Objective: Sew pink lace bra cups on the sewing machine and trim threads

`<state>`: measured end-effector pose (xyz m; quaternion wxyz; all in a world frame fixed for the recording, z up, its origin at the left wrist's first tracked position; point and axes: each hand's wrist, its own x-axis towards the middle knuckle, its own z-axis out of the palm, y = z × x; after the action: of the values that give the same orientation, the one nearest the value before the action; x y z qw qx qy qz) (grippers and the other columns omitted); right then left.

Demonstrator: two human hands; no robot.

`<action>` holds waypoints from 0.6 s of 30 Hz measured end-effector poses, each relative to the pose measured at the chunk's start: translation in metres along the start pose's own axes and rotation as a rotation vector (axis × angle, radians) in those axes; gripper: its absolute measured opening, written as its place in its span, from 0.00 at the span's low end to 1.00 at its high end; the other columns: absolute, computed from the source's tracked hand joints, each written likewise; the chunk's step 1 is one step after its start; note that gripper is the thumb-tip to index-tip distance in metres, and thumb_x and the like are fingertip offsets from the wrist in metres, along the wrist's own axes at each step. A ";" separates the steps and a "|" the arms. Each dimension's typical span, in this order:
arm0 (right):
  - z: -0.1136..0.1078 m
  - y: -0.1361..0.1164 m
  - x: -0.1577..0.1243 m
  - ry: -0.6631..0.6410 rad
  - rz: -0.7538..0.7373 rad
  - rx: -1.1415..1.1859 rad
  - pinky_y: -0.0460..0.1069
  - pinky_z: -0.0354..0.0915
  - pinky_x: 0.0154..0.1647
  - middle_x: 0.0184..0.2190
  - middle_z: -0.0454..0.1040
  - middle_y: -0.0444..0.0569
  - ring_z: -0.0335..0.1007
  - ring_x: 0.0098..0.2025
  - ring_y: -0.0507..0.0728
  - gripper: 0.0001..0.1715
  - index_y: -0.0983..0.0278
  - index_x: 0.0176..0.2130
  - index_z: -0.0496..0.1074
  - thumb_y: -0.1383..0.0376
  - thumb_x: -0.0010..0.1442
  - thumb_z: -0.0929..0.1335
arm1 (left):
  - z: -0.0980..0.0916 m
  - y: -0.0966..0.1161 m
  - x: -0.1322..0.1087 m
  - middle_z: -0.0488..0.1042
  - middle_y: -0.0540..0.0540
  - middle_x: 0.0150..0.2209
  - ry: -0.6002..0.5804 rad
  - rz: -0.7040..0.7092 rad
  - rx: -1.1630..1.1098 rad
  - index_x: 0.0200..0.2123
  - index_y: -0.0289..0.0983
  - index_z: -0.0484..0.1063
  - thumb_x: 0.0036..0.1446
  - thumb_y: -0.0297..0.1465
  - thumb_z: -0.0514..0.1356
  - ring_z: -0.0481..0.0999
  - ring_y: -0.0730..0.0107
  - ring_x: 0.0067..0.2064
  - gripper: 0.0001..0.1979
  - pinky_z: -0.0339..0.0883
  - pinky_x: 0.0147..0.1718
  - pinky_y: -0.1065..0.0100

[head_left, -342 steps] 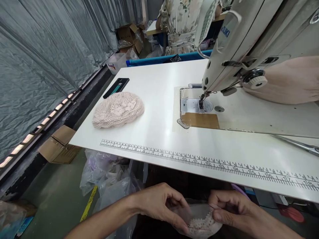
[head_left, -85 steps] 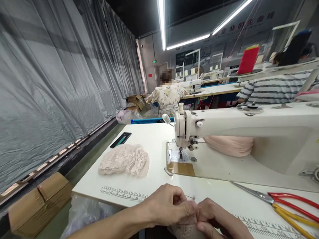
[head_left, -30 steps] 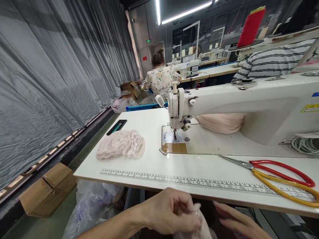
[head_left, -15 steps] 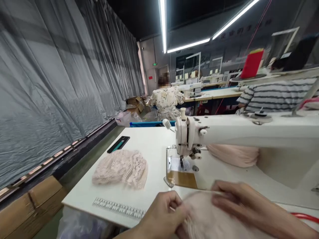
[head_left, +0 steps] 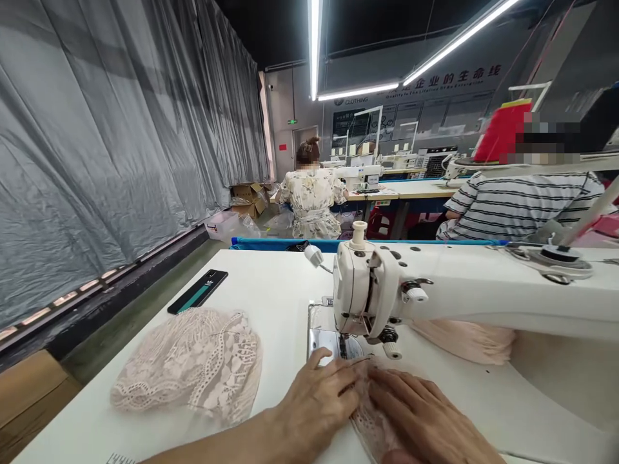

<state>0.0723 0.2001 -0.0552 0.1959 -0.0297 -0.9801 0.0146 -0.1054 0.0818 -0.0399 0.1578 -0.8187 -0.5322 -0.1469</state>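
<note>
I log the beige lace piece (head_left: pixel 371 422) under both hands, just in front of the head of the sewing machine (head_left: pixel 459 277); left hand (head_left: pixel 322 393) open, thumb splayed, fingers on the lace; right hand (head_left: pixel 425 412) over it, fingers extended, whether pinching I cannot tell; smooth white table (head_left: pixel 280 303) separates machine from rounded, openwork lace bundle (head_left: pixel 188 367), near the left edge.

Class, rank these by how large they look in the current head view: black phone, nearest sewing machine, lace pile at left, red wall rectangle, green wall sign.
1. Sewing machine
2. Lace pile
3. Black phone
Last, unranked: red rectangle and green sign look too alike.
</note>
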 end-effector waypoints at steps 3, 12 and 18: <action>0.002 0.012 0.002 -0.070 -0.078 0.063 0.55 0.64 0.53 0.55 0.67 0.60 0.63 0.56 0.63 0.40 0.65 0.55 0.65 0.42 0.53 0.67 | 0.002 -0.003 -0.004 0.73 0.47 0.40 0.020 0.006 0.036 0.35 0.34 0.67 0.63 0.24 0.48 0.69 0.70 0.46 0.08 0.56 0.51 0.62; 0.015 0.019 0.023 0.001 -0.033 0.121 0.57 0.67 0.48 0.54 0.69 0.63 0.65 0.55 0.66 0.37 0.69 0.57 0.63 0.44 0.61 0.60 | 0.011 -0.007 -0.008 0.70 0.48 0.33 0.134 -0.009 0.122 0.31 0.34 0.66 0.62 0.24 0.51 0.70 0.72 0.35 0.08 0.55 0.45 0.59; 0.010 0.021 0.035 0.062 0.105 0.170 0.57 0.69 0.45 0.43 0.77 0.56 0.72 0.47 0.65 0.35 0.63 0.59 0.60 0.44 0.63 0.56 | 0.009 -0.022 -0.004 0.70 0.47 0.35 0.058 -0.051 0.097 0.34 0.33 0.67 0.61 0.23 0.52 0.71 0.70 0.40 0.05 0.53 0.48 0.59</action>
<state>0.0369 0.2236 -0.0520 0.2267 -0.0649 -0.9659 0.1068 -0.1264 0.0904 -0.0480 0.2090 -0.7916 -0.5546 -0.1486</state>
